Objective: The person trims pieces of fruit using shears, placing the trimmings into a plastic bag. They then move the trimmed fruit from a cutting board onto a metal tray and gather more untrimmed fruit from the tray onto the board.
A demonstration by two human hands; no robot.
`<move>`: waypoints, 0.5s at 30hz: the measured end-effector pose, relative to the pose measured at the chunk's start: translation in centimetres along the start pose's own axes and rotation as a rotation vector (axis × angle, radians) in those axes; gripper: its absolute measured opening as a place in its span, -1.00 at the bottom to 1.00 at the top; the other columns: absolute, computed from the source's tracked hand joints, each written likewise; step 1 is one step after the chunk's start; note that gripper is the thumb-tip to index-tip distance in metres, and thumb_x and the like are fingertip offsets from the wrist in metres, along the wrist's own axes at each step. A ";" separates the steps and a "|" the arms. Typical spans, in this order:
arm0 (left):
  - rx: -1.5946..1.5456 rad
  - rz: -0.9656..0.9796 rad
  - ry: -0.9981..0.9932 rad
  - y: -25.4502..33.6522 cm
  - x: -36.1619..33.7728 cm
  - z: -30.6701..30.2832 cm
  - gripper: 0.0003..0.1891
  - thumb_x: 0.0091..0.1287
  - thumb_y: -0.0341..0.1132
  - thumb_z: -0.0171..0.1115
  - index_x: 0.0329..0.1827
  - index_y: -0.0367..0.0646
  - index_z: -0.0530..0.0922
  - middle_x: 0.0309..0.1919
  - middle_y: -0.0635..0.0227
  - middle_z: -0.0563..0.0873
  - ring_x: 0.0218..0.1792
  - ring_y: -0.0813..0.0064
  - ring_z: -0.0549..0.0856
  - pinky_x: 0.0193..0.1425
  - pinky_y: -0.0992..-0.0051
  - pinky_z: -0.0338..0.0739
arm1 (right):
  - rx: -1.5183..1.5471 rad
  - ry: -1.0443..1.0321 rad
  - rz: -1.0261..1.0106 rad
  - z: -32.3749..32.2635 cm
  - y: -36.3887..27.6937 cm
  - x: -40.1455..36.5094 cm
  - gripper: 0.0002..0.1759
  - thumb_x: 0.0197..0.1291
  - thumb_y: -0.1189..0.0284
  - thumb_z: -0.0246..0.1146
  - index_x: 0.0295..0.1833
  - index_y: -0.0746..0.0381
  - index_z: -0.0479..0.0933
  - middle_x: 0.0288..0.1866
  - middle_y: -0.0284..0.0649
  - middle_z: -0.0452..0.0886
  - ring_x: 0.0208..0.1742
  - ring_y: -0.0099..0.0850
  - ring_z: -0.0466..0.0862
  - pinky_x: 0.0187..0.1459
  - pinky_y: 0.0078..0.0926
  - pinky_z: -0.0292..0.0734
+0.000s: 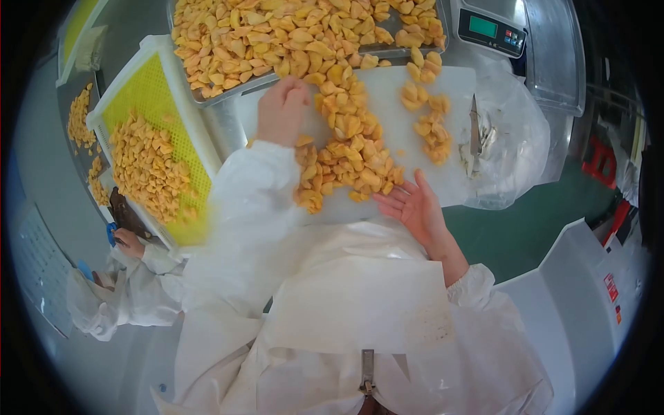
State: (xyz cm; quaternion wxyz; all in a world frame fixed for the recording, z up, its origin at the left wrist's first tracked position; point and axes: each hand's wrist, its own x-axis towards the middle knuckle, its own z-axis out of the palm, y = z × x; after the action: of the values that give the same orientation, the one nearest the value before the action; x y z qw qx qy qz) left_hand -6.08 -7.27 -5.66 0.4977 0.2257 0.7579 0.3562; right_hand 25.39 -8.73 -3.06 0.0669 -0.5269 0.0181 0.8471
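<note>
A pile of orange-yellow fruit pieces (349, 149) lies on a white cutting board (387, 90). Beside the pile's upper left, near the metal tray's front edge, my left hand (280, 112) has its fingers curled in; anything inside them is hidden. My right hand (418, 211) is open, palm partly turned up, fingertips at the pile's lower right edge. Nothing rests on its palm. A smaller group of fruit pieces (432, 128) sits on the right part of the board. Further right lies a knife (474, 128), next to a clear plastic bag (515, 149).
Behind the board, a metal tray (200, 99) holds many fruit pieces. A digital scale (491, 31) stands at the back right. On the left, a white-rimmed yellow mesh crate (149, 79) holds more pieces, and a co-worker's gloveless hand (129, 243) is beside it.
</note>
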 end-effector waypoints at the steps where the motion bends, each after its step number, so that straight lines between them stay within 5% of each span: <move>1: 0.107 0.048 -0.010 -0.1 -1.0 0.1 -0.81 0.19 -0.28 0.18 -0.25 -0.22 0.53 -0.47 0.11 0.68 -0.42 0.07 0.65 -0.27 0.28 0.53 | 0.032 -0.014 -0.016 0.4 0.1 -0.1 -0.21 0.43 -0.14 -0.12 0.42 0.34 0.19 0.33 0.02 0.42 0.25 -0.05 0.55 0.18 -0.22 0.52; 6: 0.565 0.101 -0.168 -0.5 -6.4 3.1 -0.67 0.22 -0.27 0.15 0.02 -0.21 0.48 -0.46 0.07 0.67 -0.41 0.14 0.67 -0.23 0.25 0.55 | 0.071 -0.173 -0.122 2.3 -0.4 0.9 -0.22 0.43 -0.14 -0.13 0.50 0.20 0.08 0.46 -0.05 0.26 0.32 0.00 0.48 0.18 -0.12 0.53; 9: 0.559 0.140 -0.111 -2.6 -6.2 5.3 -0.58 0.25 -0.27 0.14 0.16 -0.20 0.41 -0.43 0.11 0.67 -0.46 0.29 0.67 -0.35 0.28 0.57 | 0.045 -0.221 -0.199 3.6 -1.6 2.7 -0.26 0.43 -0.12 -0.10 0.50 0.16 0.07 0.46 -0.10 0.27 0.33 -0.04 0.47 0.16 -0.07 0.55; 12: 0.104 -0.254 -0.222 0.6 -5.2 4.5 -0.60 0.25 -0.27 0.12 0.13 -0.23 0.43 -0.36 0.17 0.69 -0.53 0.43 0.66 -0.55 0.41 0.51 | -0.014 -0.231 -0.258 6.9 -4.4 3.9 -0.29 0.44 -0.07 -0.08 0.48 0.17 0.11 0.42 -0.12 0.32 0.30 -0.12 0.51 0.14 -0.09 0.58; 15: -0.071 -0.246 -0.195 4.1 -3.3 3.6 -0.57 0.26 -0.29 0.09 0.19 -0.24 0.42 -0.34 0.27 0.69 -0.57 0.56 0.63 -0.66 0.56 0.41 | -0.062 -0.320 -0.348 10.2 -7.9 5.7 -0.34 0.46 -0.03 -0.08 0.43 0.22 0.20 0.34 -0.12 0.43 0.24 -0.21 0.57 0.13 -0.20 0.61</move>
State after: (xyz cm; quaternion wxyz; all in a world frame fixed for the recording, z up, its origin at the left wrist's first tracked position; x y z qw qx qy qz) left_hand -1.52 -5.79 -1.43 0.6164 0.1470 0.7149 0.2956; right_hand 14.86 0.63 -3.35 0.1978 -0.3828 -0.1100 0.8957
